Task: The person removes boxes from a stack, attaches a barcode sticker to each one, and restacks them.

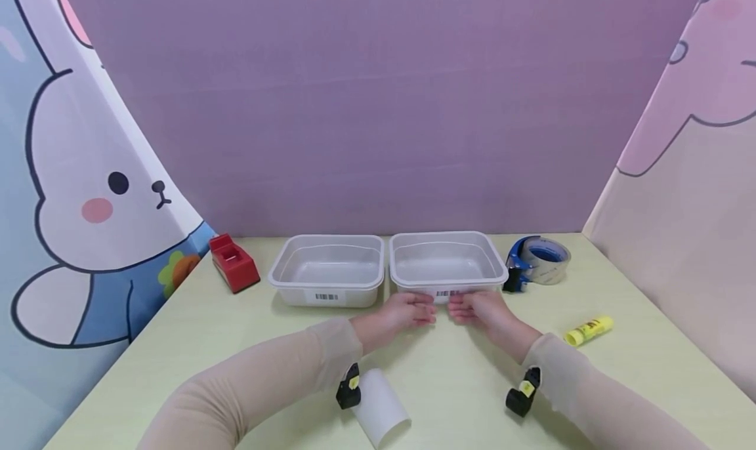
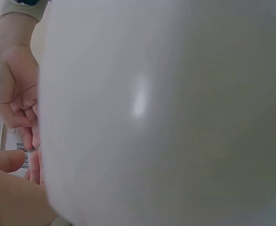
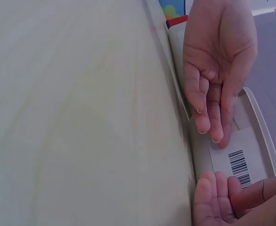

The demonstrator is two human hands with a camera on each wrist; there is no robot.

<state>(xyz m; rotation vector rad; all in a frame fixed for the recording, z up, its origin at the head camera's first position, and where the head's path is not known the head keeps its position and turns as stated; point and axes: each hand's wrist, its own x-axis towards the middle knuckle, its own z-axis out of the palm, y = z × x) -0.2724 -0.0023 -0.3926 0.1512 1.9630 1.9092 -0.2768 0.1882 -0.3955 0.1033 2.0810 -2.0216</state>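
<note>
Head view puts our left hand [image 1: 407, 312] and right hand [image 1: 480, 309] side by side at the near wall of the right-hand tray [image 1: 447, 261], straight ahead of both. Fingers look relaxed, touching its barcode label [image 3: 238, 165], not gripping. Its long axis runs left-right, and both hands are about equally near.
</note>
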